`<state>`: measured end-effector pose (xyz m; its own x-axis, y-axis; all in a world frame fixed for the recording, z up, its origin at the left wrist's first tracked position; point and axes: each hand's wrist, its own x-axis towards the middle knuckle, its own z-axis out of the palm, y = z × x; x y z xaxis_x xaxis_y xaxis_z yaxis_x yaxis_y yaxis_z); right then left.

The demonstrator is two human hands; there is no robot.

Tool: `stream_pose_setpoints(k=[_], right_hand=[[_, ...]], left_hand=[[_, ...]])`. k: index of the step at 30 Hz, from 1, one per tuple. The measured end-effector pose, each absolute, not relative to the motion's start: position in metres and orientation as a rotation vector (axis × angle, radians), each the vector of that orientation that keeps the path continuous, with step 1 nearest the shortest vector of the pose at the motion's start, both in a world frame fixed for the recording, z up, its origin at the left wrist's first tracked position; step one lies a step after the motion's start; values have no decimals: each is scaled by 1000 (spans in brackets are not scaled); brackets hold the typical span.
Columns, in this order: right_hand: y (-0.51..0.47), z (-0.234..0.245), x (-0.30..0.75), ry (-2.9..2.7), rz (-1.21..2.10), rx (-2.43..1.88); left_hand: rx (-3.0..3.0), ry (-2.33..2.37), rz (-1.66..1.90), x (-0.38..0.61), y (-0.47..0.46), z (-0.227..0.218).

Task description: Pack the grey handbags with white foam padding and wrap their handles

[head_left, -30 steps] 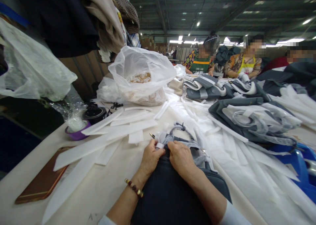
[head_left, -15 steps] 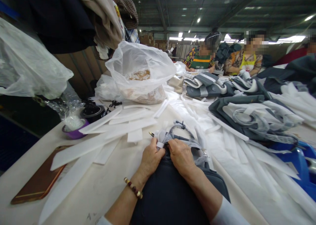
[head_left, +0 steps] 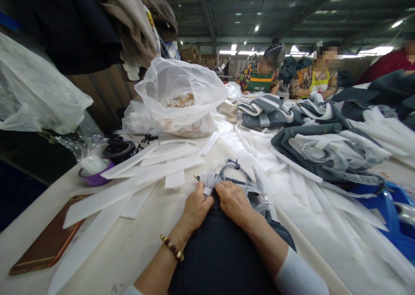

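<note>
A dark navy bag (head_left: 223, 256) lies in front of me, its top pointing away. Its looped handle (head_left: 236, 164) is wrapped in translucent film, with dark ties around it. My left hand (head_left: 197, 206) is closed at the bag's top left, pinching a film-wrapped strap (head_left: 207, 182) with a white band around it. A small brass-coloured tip (head_left: 196, 176) pokes out beyond those fingers. Beside it, my right hand (head_left: 234, 201) has its fingers curled down on the bag's top edge by the handle. What lies under the right fingertips is hidden.
White foam strips (head_left: 129, 187) cover the table on the left, near a phone (head_left: 45, 239) and a purple tape roll (head_left: 97, 179). Behind stands a translucent plastic bag (head_left: 181, 113). More wrapped bags (head_left: 304, 157) and a blue bin (head_left: 379, 204) sit right. Co-workers (head_left: 259, 81) are across the table.
The view has shifted slightly, so most things sit a little further left. Both hands keep nearly the same hold; the right fingers have curled in a little closer to the left hand.
</note>
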<state>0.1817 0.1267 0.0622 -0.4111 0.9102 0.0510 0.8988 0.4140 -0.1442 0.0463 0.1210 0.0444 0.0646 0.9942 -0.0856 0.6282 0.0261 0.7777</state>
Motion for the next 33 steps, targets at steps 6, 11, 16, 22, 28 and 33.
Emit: stream_pose_setpoints(k=[6,11,16,22,28,33], right_hand=[[131,62,180,-2476,151,-1678],[127,64,170,-2300,126,-1875],[127,66,164,-2190,107,-1971],[116,81,174,-2246,116,-1842],[48,61,199,-2302,-152,-1400],[33,32,201,-2301,-313,-1324]], left_hand=[[1734,1695,600,48,119,46],[1751,1718,568,50,120,47],[1722,1730,603,51,122,45],[1661,1701,698,49,121,46],[1500,1607,855,47,125,44],[1293,1366,884,45,129,48]])
